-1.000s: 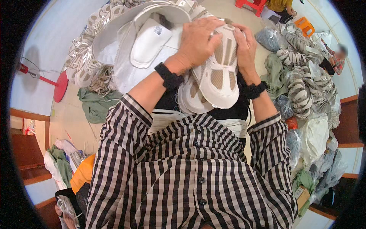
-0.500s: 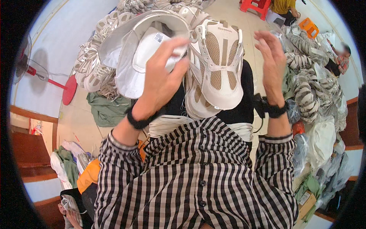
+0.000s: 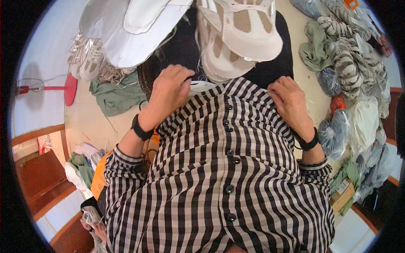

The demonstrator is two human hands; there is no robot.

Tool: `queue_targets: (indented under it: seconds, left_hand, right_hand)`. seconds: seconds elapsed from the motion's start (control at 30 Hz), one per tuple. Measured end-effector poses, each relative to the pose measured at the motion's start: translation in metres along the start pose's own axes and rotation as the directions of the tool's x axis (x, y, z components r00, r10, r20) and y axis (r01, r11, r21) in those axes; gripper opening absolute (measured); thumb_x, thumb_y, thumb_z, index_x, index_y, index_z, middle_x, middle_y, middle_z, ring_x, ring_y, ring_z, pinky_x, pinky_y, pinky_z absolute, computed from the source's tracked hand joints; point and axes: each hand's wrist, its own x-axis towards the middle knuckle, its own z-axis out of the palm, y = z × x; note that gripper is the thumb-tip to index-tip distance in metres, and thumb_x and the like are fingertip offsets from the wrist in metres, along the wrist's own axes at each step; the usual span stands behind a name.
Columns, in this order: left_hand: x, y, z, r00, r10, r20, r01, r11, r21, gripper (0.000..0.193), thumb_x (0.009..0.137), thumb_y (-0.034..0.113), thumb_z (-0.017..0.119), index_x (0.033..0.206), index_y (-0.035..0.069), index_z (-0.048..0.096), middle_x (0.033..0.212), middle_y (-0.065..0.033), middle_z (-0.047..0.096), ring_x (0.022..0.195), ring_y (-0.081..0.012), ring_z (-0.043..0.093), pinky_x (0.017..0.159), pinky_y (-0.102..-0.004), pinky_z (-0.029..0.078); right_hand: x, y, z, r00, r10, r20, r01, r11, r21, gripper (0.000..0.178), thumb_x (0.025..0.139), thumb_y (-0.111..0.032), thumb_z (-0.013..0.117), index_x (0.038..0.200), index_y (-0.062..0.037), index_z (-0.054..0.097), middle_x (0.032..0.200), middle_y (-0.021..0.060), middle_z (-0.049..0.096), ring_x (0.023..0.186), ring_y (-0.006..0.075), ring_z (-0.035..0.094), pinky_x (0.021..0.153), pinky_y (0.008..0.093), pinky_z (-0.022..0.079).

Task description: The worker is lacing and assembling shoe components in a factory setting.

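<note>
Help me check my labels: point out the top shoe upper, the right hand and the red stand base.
Top shoe upper [image 3: 253, 40]: head view, its pale toe.
Right hand [image 3: 290, 101]: head view, its back.
Red stand base [image 3: 70, 89]: head view, the disc's middle.

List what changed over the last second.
Left hand and right hand let go of the white-and-tan mesh shoe upper, drew back toward the waist of the black-and-white checked shirt; their grip there is unclear. The upper still overlaps a second upper over black cloth.
</note>
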Motion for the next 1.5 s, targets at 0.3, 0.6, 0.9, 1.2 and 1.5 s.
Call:
queue_targets:
  seconds: [0.3,0.6,0.9,1.2,1.5]
  left_hand:
    - [0.005,-0.006,-0.002,0.986,0.042,0.161,-0.066,0.987,0.147,0.010,0.071,0.008,0.064,0.079,0.006,0.057,0.079,-0.0107,0.051,0.079,-0.0301,0.051,0.068,-0.0390,0.041]
    - [0.006,-0.008,-0.007,0.996,-0.001,0.091,-0.002,1.000,0.029,0.007,0.080,0.009,0.055,0.078,0.004,0.051,0.073,-0.0145,0.052,0.074,-0.0330,0.053,0.065,-0.0424,0.041]
    - [0.002,0.054,-0.050,0.978,0.122,0.170,0.018,0.760,-0.649,0.010,0.088,0.014,0.053,0.092,0.004,0.053,0.071,-0.0129,0.052,0.064,-0.0277,0.056,0.059,-0.0379,0.044]
    - [-0.020,0.088,-0.117,0.939,0.313,-0.140,-0.317,0.948,-0.005,0.018,0.071,0.010,0.061,0.082,0.001,0.050,0.069,-0.0142,0.057,0.061,-0.0344,0.060,0.052,-0.0434,0.046]
    - [-0.039,0.013,-0.185,0.788,0.224,-0.573,0.137,0.843,0.519,0.012,0.073,0.009,0.055,0.084,0.008,0.052,0.070,-0.0083,0.053,0.062,-0.0272,0.061,0.049,-0.0369,0.048]
  right_hand:
    - [0.001,-0.006,-0.004,0.999,0.037,-0.026,-0.036,0.998,0.052,0.007,0.077,-0.006,0.061,0.084,-0.0032,0.061,0.083,0.0095,0.057,0.079,0.0280,0.055,0.070,0.0371,0.044]
    - [0.015,-0.033,-0.021,0.992,-0.106,-0.067,0.112,0.990,0.090,0.010,0.077,-0.004,0.062,0.087,-0.0044,0.060,0.087,0.0094,0.059,0.081,0.0277,0.056,0.071,0.0366,0.043]
    - [0.041,-0.089,-0.024,0.969,-0.219,0.114,0.142,0.873,0.467,0.024,0.079,-0.009,0.063,0.101,-0.0015,0.058,0.099,0.0163,0.061,0.088,0.0338,0.059,0.071,0.0371,0.047]
    - [0.043,-0.072,-0.084,0.710,-0.602,0.365,0.481,0.794,0.372,0.037,0.085,-0.013,0.064,0.120,-0.0105,0.054,0.087,0.0100,0.058,0.065,0.0243,0.052,0.063,0.0345,0.039]
    - [0.008,-0.051,-0.184,0.690,-0.700,0.185,0.724,0.670,-0.166,0.031,0.082,-0.012,0.064,0.109,0.0014,0.058,0.098,0.0206,0.061,0.087,0.0355,0.059,0.075,0.0441,0.047]
